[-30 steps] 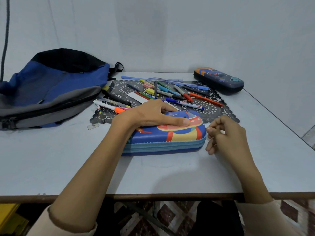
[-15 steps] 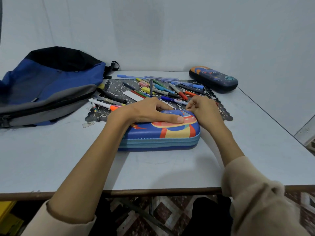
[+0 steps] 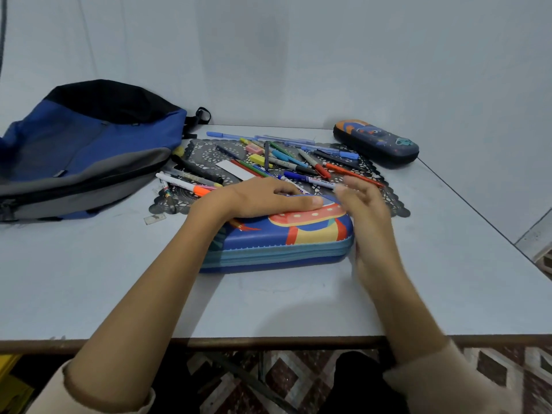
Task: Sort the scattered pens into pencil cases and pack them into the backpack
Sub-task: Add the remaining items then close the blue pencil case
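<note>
Pinned blue pencil case [image 3: 283, 243] under flat left hand [image 3: 263, 198]; right hand [image 3: 367, 216] blurred at right end, grip untellable. Judged stiff, light; best held by long edges.

Blue/grey backpack [image 3: 89, 150]; black lace mat [image 3: 206, 153]

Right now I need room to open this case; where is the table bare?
Bare: the strip between the blue pencil case and the table edge; the patch before the backpack; the right side below the dark pencil case. Crowded: the mat under the pens.
</note>
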The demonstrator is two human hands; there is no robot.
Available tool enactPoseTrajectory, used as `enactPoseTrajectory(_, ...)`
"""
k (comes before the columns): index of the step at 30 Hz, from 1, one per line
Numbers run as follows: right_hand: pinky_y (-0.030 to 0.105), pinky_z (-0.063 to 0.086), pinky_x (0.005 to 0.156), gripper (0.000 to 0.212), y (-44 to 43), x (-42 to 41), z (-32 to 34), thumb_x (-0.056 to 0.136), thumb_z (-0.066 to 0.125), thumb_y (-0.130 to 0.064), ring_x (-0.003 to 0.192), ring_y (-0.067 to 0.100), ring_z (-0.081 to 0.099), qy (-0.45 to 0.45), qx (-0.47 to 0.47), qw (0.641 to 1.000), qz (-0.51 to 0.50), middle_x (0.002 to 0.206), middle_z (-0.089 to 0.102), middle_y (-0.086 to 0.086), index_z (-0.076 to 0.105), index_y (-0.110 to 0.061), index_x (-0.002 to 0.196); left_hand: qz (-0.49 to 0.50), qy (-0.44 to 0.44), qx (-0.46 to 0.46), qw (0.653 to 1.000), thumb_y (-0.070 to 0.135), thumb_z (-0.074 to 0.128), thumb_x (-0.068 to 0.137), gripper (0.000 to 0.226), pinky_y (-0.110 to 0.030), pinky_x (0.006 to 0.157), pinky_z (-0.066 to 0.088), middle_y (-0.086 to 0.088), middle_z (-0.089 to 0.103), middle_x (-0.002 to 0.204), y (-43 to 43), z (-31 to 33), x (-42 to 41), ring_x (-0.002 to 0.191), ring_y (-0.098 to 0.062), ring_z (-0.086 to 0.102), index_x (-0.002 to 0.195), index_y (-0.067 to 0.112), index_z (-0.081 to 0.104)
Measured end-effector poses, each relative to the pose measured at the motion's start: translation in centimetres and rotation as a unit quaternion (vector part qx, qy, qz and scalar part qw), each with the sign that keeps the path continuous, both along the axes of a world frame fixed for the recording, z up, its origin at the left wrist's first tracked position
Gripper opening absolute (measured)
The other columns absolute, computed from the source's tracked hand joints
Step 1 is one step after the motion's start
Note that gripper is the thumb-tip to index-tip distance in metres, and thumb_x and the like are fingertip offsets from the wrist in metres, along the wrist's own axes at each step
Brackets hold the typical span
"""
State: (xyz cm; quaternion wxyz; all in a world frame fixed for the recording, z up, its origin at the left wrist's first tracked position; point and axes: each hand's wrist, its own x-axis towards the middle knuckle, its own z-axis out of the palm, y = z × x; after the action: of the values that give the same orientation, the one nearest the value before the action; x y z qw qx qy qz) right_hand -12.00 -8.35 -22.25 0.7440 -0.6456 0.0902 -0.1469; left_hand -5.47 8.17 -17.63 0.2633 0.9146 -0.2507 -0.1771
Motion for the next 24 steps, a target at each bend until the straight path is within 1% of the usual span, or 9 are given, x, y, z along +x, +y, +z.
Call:
enactPoseTrajectory(4,0.039,0.052,0.094,0.054,3.3,-4.1,-2.7,0.08,0.074,-0.033,0.113,0.015,0.061,-0.024,0.055,0.998,-0.001,0.131,0.053,-0.006,0.05,-0.042,0.128,0.042,0.013,-0.017,0.999,0.066,0.046,0.088,0.045,-0.032,0.097,0.044,0.004,0.063,0.118,0.6,0.3,-0.4,0.105,-0.016,0.059,0.111,0.034,0.067)
enactPoseTrajectory(7,0.043,0.044,0.105,0.064,3.7,-3.0,-3.1,0.08,0.073,-0.034,0.129,0.014,0.048,-0.028,0.056,0.998,-0.016,0.144,0.043,-0.008,0.043,-0.04,0.136,0.072,0.082,-0.118,0.987,0.045,0.051,0.096,0.019,-0.023,0.091,0.046,0.0,0.065,0.117,2.2,0.4,-1.1,0.102,-0.014,0.06,0.099,0.034,0.066)
enactPoseTrajectory(9,0.043,0.037,0.112,0.064,3.6,-1.3,-2.7,0.087,0.071,-0.027,0.136,0.011,0.039,-0.035,0.073,0.996,-0.023,0.149,0.036,-0.006,0.037,-0.035,0.141,0.072,0.151,-0.187,0.968,0.036,0.052,0.097,0.016,-0.027,0.095,0.043,0.002,0.064,0.12,3.7,-0.1,-2.2,0.104,-0.013,0.057,0.108,0.03,0.064)
enactPoseTrajectory(12,0.043,0.04,0.109,0.047,2.9,0.5,-2.3,0.094,0.061,-0.016,0.133,0.015,0.044,-0.01,0.097,0.995,-0.022,0.145,0.044,-0.001,0.045,-0.023,0.138,0.074,0.202,-0.291,0.932,0.038,0.061,0.088,0.044,-0.028,0.094,0.041,0.003,0.064,0.114,4.9,-2.0,-3.7,0.102,-0.009,0.053,0.13,0.03,0.053)
enactPoseTrajectory(15,0.045,0.052,0.096,0.036,2.8,0.6,-2.2,0.097,0.056,-0.022,0.114,0.02,0.062,0.033,0.17,0.985,0.007,0.133,0.06,0.005,0.053,-0.016,0.132,0.145,0.183,-0.425,0.875,0.053,0.072,0.074,0.085,-0.021,0.1,0.044,0.02,0.051,0.141,4.6,-4.7,-5.7,0.113,0.008,0.057,0.147,0.038,0.032)
enactPoseTrajectory(16,0.045,0.052,0.095,0.039,2.9,0.4,-2.2,0.097,0.056,-0.025,0.111,0.022,0.065,0.042,0.201,0.978,0.023,0.13,0.062,0.007,0.052,-0.014,0.134,0.173,0.166,-0.471,0.849,0.054,0.071,0.073,0.087,-0.021,0.096,0.046,0.021,0.048,0.144,4.0,-5.5,-6.5,0.113,0.009,0.057,0.148,0.041,0.029)
enactPoseTrajectory(19,0.052,0.048,0.099,0.046,3.3,-1.0,-2.2,0.091,0.059,-0.027,0.112,0.033,0.064,0.044,0.231,0.964,0.126,0.126,0.064,0.014,0.053,-0.01,0.133,0.233,0.204,-0.587,0.748,0.038,0.062,0.087,0.06,-0.025,0.074,0.057,0.016,0.064,0.123,1.5,-6.3,-8.2,0.101,-0.004,0.068,0.142,0.039,0.038)
enactPoseTrajectory(22,0.051,0.05,0.097,0.038,3.1,-1.5,-1.9,0.095,0.055,-0.025,0.109,0.034,0.065,0.055,0.201,0.964,0.168,0.121,0.067,0.013,0.056,-0.012,0.13,0.253,0.184,-0.61,0.728,0.025,0.051,0.097,0.038,-0.019,0.06,0.056,0.018,0.071,0.1,-0.5,-5.8,-9.1,0.082,0.0,0.071,0.135,0.033,0.048)
enactPoseTrajectory(24,0.051,0.047,0.101,0.041,2.3,-1.3,-1.5,0.094,0.055,-0.027,0.111,0.036,0.063,0.061,0.204,0.96,0.184,0.121,0.066,0.017,0.059,-0.007,0.128,0.24,0.161,-0.618,0.731,0.02,0.047,0.099,0.02,-0.013,0.053,0.051,0.024,0.071,0.075,-1.6,-5.1,-9.5,0.068,0.005,0.069,0.111,0.032,0.058)
